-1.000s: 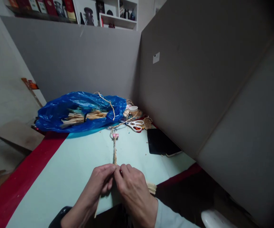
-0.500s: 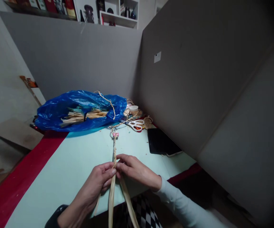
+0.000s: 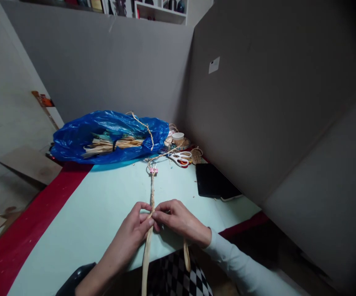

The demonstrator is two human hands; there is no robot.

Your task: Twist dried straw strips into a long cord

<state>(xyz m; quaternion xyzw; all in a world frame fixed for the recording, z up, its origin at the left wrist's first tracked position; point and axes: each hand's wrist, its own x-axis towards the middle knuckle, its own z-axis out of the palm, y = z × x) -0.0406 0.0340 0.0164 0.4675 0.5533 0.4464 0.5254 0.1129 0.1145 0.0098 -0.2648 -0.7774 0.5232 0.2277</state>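
Observation:
A narrow braid of pale dried plant strips [image 3: 152, 193] runs toward me down the table from a pink binder clip [image 3: 153, 170]. At its near end, my left hand [image 3: 136, 224] pinches the strips between thumb and fingers. My right hand [image 3: 174, 218] is closed at the same spot from the right, its thumb and fingertips on the strips. One long loose strip [image 3: 146, 259] hangs from between the hands over the table's near edge. Another strip end [image 3: 186, 257] shows below my right wrist; its upper part is hidden by that hand.
Behind the clip lies an open blue plastic bag [image 3: 73, 142] with a bundle of dried strips [image 3: 128, 142]. White-handled scissors [image 3: 181, 158], a small white cup [image 3: 178, 136] and a black tablet [image 3: 216, 181] are at the right. Grey panels [image 3: 128, 61] stand at the back and right.
The right-hand strip, which hung straight beside the middle one, now shows only below my right wrist. My fingers have shifted at the braid's end. The view has tilted slightly down.

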